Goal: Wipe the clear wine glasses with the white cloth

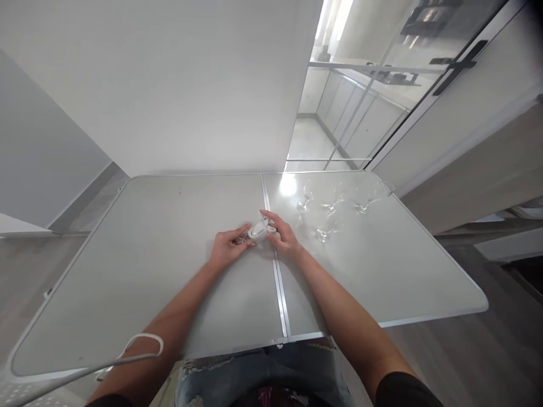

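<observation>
Both hands meet near the middle of the table, around a small white rounded thing [259, 229] with clear, shiny parts at its ends; its exact kind is too small to tell. My left hand [229, 244] pinches its left end, where something clear shows between thumb and fingers. On the right end, the fingers and thumb of my right hand [283, 234] close around it. Just right of my right hand stands a clear stemmed glass [323, 234]. Farther back are more stemmed glasses, among them one glass [304, 206] nearest the bright reflection and another glass [361, 207] toward the right.
The pale folding table [139, 249] has a metal seam [278, 282] running through its middle. A white wall [190, 90] borders its far side, with a glass door [339, 113] at right. A white looped cord or strap [144, 336] crosses at lower left.
</observation>
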The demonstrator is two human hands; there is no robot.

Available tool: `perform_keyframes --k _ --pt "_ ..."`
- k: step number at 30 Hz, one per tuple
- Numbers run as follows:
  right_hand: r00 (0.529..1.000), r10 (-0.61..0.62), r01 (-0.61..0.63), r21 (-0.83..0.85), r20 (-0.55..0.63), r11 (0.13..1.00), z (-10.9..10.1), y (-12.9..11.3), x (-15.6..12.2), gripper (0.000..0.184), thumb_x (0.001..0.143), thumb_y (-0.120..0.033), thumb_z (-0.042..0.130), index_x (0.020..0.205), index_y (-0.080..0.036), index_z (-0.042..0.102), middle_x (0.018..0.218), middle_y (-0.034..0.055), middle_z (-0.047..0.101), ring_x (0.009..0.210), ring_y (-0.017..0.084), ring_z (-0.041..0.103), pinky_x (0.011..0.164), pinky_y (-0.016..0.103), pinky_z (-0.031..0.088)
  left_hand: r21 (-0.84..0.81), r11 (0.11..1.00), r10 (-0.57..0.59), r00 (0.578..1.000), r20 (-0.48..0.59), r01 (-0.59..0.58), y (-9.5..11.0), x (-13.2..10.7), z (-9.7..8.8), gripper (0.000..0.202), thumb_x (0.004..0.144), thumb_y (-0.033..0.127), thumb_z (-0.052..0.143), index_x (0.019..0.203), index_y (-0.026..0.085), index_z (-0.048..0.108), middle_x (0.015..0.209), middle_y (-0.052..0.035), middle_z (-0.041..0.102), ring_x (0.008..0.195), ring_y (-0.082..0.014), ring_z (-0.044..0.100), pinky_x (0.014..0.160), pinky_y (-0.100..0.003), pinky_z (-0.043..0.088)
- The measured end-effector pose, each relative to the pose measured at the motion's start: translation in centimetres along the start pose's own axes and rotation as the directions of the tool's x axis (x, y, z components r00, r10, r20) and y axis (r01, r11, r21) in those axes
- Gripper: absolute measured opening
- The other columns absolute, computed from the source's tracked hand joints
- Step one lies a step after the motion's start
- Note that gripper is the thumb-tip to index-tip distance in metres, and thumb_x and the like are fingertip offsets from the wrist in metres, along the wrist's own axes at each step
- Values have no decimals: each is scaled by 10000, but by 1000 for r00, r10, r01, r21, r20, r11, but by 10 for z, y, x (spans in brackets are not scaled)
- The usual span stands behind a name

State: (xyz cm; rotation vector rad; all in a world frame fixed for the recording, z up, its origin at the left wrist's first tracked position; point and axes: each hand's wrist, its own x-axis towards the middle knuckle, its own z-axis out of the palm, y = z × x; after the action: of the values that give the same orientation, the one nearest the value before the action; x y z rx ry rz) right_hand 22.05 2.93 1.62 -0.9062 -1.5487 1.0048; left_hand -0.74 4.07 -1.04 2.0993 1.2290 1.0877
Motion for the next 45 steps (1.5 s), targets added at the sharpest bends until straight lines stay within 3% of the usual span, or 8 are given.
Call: perform_keyframes --k 6,15,23,30,33,38,42,45 --pt "997 -12 24 -165 76 986 0 -7 -2 500 937 -543 609 1348 -258 632 1025 43 686 741 168 576 713 308 501 169 966 203 979 -28 -196 -6 -4 1 465 854 536 740 1231 264 748 738 -10 762 543 -104 597 606 -232 497" --pt "943 305 -285 154 -130 946 17 -17 -2 605 932 -500 627 1469 -272 466 881 -21 598 715 138 535 718 280 488 458 834 338 941 18 -309 -6 -9 5 385 945 459 655 1296 310 705 825 -46 791 647 -157 699 643 -265 505" --pt "791 551 -421 418 -265 805 24 -18 -2 431 848 -481 685 1193 -230 623 972 17 645 799 154 595 670 248 468 375 853 370 927 53 -362 -3 -7 8 335 956 361 649 1279 309 719 889 -59 795 671 -144 678 652 -257 484" --pt "984 135 -132 31 -113 991 19 -24 -8 559 933 -530 619 1408 -251 524 880 5 619 707 163 548 692 300 457 -119 993 -31 995 -90 20 7 -7 5 518 758 477 841 1210 233 768 781 -17 750 570 -95 537 604 -231 466" --pt "998 -27 21 -105 -56 994 16 -21 -13 533 940 -520 612 1393 -250 532 857 16 639 663 170 536 669 322 465 -373 910 -188 982 18 181 8 -4 0 594 674 442 903 1199 198 773 774 -9 715 560 -79 477 555 -227 431" --pt "988 -149 140 -172 -42 975 10 -15 -18 443 949 -529 576 1281 -239 624 791 30 639 634 189 552 678 357 487 -583 728 -219 929 299 360 5 0 -3 676 663 404 913 1255 131 735 714 -13 673 502 -67 446 479 -220 384" --pt "983 -155 141 -130 -103 981 9 -14 -16 367 956 -538 555 1100 -225 682 981 72 672 671 180 584 671 340 482 -549 748 -193 913 359 373 6 -3 0 706 693 431 891 1301 128 700 774 -35 714 480 -71 483 461 -218 408" --pt "987 -77 63 -101 -141 993 12 -16 -13 355 968 -536 546 1087 -226 672 849 24 625 579 138 498 586 292 419 -367 915 -104 977 188 168 7 -5 3 594 756 449 844 1269 175 725 801 -38 751 524 -90 545 559 -235 488"
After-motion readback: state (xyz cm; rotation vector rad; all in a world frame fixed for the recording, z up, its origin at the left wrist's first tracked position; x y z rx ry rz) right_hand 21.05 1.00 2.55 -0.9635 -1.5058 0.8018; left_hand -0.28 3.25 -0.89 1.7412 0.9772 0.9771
